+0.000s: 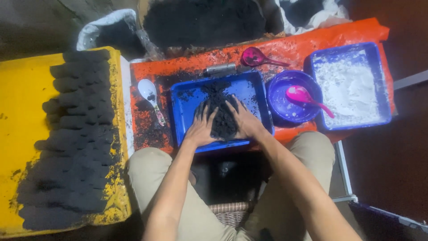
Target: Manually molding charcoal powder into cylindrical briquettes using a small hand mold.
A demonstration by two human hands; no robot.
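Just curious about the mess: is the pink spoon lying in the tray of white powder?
No, the pink spoon rests in the round purple bowl, beside the tray of white powder.

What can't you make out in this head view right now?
- Palms of the left hand and right hand: pressed onto the black pile.
- Metal cylinder: too small to identify.
- White spoon handle: dusted black.
- Dark sacks: cut by the top edge.
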